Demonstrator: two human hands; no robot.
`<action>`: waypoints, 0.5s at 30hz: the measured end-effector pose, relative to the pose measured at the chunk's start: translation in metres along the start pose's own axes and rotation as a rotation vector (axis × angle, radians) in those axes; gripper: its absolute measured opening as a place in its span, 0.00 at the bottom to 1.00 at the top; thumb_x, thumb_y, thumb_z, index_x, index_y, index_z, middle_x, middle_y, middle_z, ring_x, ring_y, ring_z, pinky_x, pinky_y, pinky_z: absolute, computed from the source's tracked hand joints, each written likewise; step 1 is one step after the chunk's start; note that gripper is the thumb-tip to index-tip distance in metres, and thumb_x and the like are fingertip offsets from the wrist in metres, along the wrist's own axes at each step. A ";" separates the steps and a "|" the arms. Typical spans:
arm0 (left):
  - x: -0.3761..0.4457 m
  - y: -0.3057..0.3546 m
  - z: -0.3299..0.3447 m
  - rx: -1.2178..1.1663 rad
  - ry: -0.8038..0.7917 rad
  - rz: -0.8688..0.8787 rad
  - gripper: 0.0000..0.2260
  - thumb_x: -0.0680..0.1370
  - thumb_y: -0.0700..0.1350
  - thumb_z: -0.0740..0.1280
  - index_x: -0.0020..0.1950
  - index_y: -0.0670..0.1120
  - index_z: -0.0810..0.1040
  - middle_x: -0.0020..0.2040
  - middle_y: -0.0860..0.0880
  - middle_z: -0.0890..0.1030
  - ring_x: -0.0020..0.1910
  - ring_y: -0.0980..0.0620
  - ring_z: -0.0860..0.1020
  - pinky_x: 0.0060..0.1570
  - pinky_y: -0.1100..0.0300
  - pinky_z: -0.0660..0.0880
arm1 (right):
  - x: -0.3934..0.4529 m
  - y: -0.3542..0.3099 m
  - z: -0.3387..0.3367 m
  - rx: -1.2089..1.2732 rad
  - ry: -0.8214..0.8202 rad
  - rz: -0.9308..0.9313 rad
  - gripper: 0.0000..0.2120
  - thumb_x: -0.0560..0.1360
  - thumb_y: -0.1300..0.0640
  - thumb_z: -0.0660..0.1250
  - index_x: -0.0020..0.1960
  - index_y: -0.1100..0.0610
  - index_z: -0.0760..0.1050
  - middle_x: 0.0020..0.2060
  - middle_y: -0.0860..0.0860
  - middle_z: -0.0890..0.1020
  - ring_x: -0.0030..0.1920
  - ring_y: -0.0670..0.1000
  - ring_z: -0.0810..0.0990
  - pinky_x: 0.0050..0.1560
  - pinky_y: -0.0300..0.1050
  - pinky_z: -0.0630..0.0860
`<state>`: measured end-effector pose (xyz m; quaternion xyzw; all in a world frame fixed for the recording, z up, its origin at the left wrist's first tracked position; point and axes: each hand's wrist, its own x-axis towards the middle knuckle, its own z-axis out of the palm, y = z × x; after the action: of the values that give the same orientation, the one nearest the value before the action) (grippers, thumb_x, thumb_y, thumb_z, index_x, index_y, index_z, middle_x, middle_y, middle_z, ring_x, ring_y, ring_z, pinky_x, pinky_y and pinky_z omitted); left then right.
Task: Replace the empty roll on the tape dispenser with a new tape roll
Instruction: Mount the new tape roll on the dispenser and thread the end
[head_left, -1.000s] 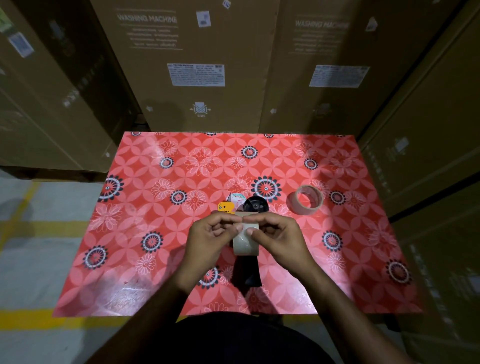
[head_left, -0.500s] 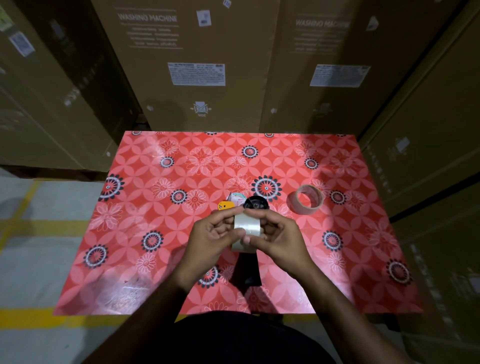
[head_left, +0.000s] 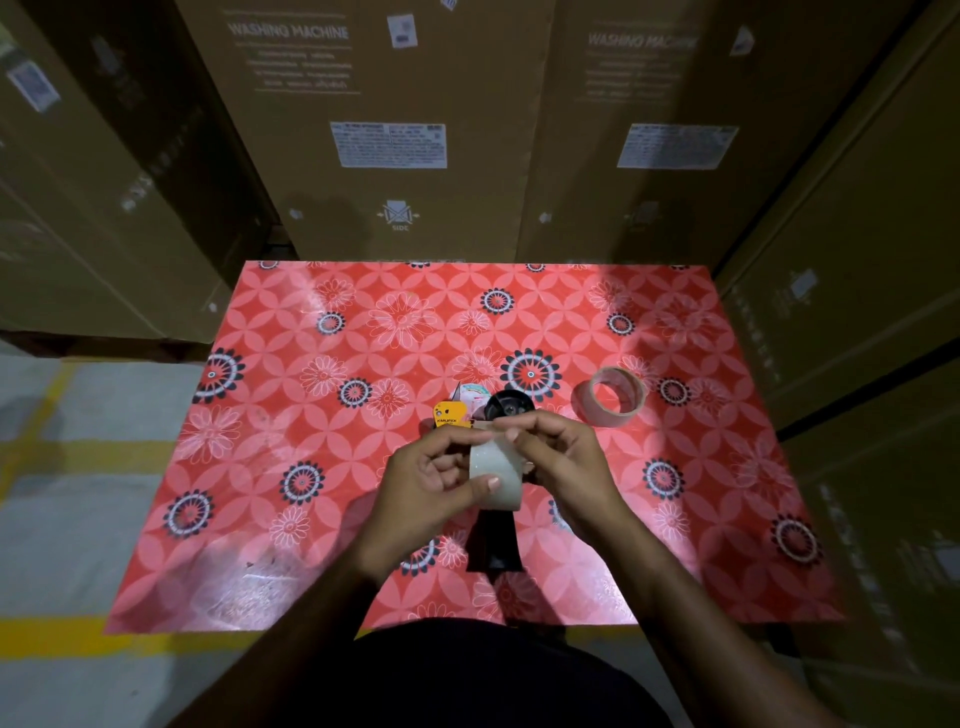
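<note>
Where both hands (head_left: 498, 467) pinch it, glossy translucent tape roll (head_left: 496, 473).

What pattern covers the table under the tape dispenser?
Red tablecloth with pale petal circles and black-and-white flower medallions; seen in the head view.

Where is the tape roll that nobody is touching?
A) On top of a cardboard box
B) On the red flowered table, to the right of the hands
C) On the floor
B: the loose tape roll lies on the red table, right of both hands.
</note>
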<state>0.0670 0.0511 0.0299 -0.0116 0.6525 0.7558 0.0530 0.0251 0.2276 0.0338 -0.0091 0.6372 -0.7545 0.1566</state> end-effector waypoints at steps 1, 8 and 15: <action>0.000 0.000 0.000 0.005 0.021 -0.003 0.16 0.70 0.34 0.76 0.57 0.40 0.81 0.54 0.41 0.85 0.54 0.44 0.84 0.51 0.55 0.81 | 0.000 0.001 -0.001 0.009 -0.027 0.006 0.10 0.74 0.61 0.69 0.54 0.59 0.84 0.52 0.62 0.85 0.50 0.56 0.83 0.49 0.51 0.78; 0.005 0.000 -0.003 0.148 0.127 0.035 0.09 0.75 0.34 0.73 0.43 0.49 0.84 0.42 0.52 0.84 0.43 0.57 0.81 0.45 0.64 0.76 | -0.004 0.011 0.003 -0.052 -0.069 0.052 0.31 0.68 0.69 0.78 0.66 0.56 0.72 0.51 0.60 0.82 0.49 0.56 0.83 0.53 0.56 0.81; 0.013 -0.011 -0.001 0.235 0.186 0.007 0.08 0.74 0.39 0.75 0.40 0.53 0.83 0.54 0.50 0.75 0.53 0.59 0.77 0.53 0.62 0.73 | 0.001 0.014 0.002 -0.142 -0.106 0.107 0.14 0.70 0.64 0.78 0.55 0.60 0.83 0.45 0.58 0.87 0.47 0.54 0.86 0.46 0.47 0.82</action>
<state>0.0548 0.0526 0.0178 -0.0730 0.7386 0.6702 -0.0093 0.0274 0.2231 0.0209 -0.0261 0.6795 -0.6965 0.2291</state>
